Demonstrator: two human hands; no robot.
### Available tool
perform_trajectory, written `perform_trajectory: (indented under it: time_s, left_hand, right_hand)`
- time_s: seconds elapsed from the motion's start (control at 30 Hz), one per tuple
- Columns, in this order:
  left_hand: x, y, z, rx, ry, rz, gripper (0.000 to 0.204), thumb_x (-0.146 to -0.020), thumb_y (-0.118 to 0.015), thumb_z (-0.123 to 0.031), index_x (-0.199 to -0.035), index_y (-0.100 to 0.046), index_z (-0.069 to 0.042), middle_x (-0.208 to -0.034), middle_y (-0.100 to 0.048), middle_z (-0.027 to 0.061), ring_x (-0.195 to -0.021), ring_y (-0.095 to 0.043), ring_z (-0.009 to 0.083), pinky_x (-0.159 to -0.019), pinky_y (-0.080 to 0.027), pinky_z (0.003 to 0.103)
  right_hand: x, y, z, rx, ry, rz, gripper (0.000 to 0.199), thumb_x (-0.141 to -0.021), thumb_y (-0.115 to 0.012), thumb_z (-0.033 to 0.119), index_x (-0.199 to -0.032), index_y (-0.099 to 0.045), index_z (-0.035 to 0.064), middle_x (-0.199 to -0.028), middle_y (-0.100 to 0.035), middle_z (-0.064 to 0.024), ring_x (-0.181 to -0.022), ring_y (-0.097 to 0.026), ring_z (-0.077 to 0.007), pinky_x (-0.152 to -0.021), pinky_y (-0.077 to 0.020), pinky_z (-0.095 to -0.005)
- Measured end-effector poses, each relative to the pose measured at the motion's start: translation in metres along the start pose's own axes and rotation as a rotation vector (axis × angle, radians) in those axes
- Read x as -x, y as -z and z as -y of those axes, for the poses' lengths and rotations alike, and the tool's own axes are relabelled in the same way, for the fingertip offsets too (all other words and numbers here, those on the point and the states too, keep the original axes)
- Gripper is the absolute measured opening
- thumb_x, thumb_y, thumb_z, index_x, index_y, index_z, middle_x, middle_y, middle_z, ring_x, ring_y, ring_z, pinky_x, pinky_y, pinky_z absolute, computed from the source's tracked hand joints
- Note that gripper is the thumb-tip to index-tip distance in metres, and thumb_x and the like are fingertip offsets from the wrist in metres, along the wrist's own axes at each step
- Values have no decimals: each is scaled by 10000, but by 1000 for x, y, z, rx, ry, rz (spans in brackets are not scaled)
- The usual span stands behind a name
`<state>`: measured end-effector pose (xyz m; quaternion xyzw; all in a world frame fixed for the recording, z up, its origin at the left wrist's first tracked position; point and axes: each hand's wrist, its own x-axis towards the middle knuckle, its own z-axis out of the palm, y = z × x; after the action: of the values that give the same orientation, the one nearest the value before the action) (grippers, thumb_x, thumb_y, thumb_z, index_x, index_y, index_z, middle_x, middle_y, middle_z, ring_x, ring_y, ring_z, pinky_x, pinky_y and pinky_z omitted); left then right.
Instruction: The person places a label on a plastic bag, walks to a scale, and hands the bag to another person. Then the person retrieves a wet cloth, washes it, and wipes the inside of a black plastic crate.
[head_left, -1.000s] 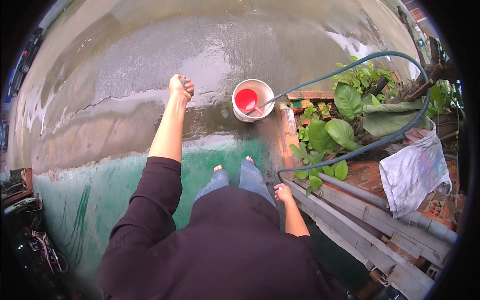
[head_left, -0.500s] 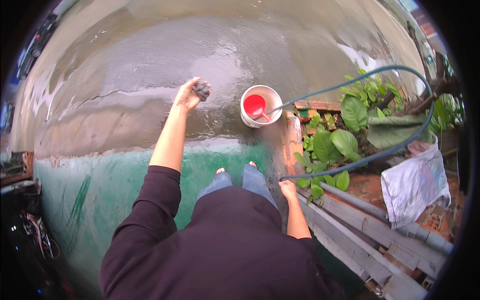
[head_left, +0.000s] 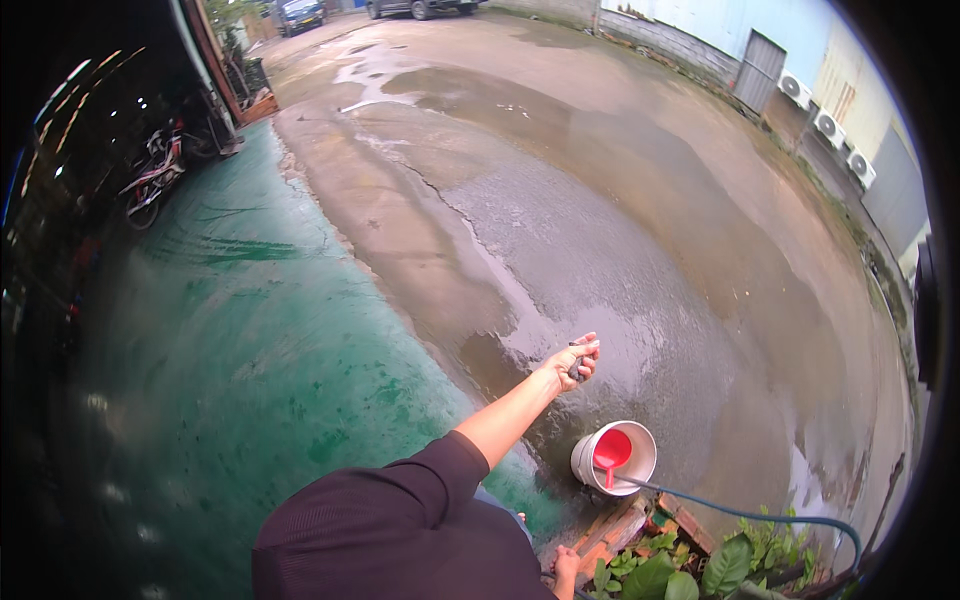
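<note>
My left hand (head_left: pixel 575 362) reaches out over the wet concrete, fingers closed round a crumpled dark grey wad (head_left: pixel 577 370). Whether it is a rag or a scouring pad cannot be told. Just beyond and to the right stands a white bucket (head_left: pixel 645 455). A red dipper (head_left: pixel 612 449) rests inside it, and a blue-green hose (head_left: pixel 700 497) leads over its rim. Low in the picture, by the brick edging, my right hand (head_left: pixel 566 563) is closed in a fist. Part of the hose runs close to it, but what the fingers hold is hidden.
Brick edging (head_left: pixel 612 530) borders leafy plants (head_left: pixel 650 575) at the lower right. Green painted floor (head_left: pixel 270 350) meets rough wet concrete (head_left: pixel 640 250) with puddles. A motorbike (head_left: pixel 155 180) stands at the left, parked vehicles (head_left: pixel 420 8) far off, and air-conditioner units (head_left: pixel 829 129) along the far-right wall.
My view has swung left and up, showing the yard and far wall. The bucket and both hands now appear lower and, except the right hand, farther right. The left hand still grips the wad.
</note>
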<state>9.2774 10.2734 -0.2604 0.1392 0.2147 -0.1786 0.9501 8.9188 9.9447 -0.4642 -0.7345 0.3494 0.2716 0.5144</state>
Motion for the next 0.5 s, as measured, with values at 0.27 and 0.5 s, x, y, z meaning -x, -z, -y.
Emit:
perform_trajectory:
  time_s: [0.27, 0.5]
  left_hand:
    - [23, -2, -17, -154, -27, -220, 437, -821, -604, -558, -848, -454, -148, -584, -444, -19, -403, -352, 66, -330, -241, 195]
    - [17, 11, -14, -293, -37, -370, 216, -864, -400, -333, -755, -430, -149, -574, -436, 4, -391, -334, 115, -345, -246, 264]
  right_hand:
    - [-9, 6, -7, 25, -30, 23, 198, -911, -542, 219, -864, -557, 27, -524, -451, -35, -371, -443, -153, -325, -345, -290]
    - [3, -5, -4, 10, -74, 2, 198, -910, -547, 228, -858, -565, 38, -520, -457, -34, -367, -452, -154, -322, -343, -292]
